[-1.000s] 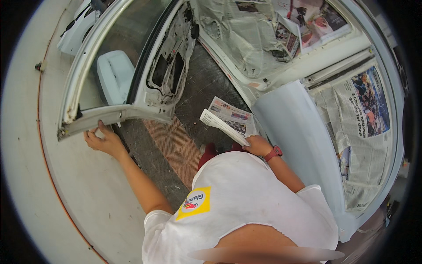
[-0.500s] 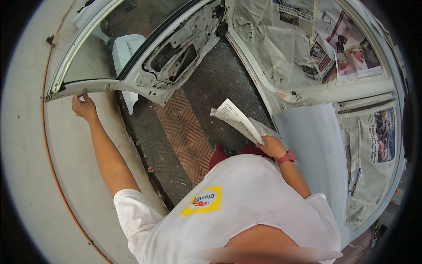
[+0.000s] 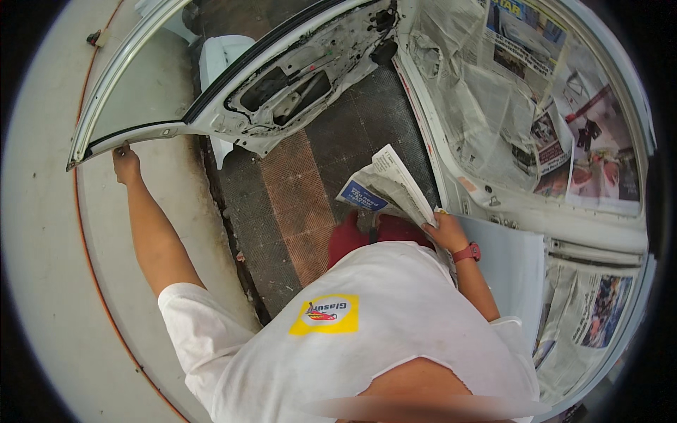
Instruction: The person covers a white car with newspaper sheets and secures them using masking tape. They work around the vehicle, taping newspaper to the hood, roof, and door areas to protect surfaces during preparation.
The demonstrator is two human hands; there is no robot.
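My left hand (image 3: 127, 166) reaches out to the far left, its fingers curled at the edge of an open white car door (image 3: 189, 130), by the corner of the window frame. The door's inner side is stripped, with dark openings in the bare panel. In my right hand (image 3: 448, 233), close in front of my body, is a folded newspaper (image 3: 396, 166). Its free end fans outward over the floor, with a blue printed patch facing up.
On the right, the car body's openings are covered with newspaper sheets (image 3: 493, 106), above a smooth grey panel (image 3: 504, 257). A white part (image 3: 218, 60) stands beyond the door glass. Dark matting with a reddish strip (image 3: 300, 190) lies underfoot; an orange hose (image 3: 88, 247) runs along the left.
The view has shifted, so the car body sits farther right. The newspaper in my right hand has turned and opened out, showing its blue patch. My left hand stays at the door's edge.
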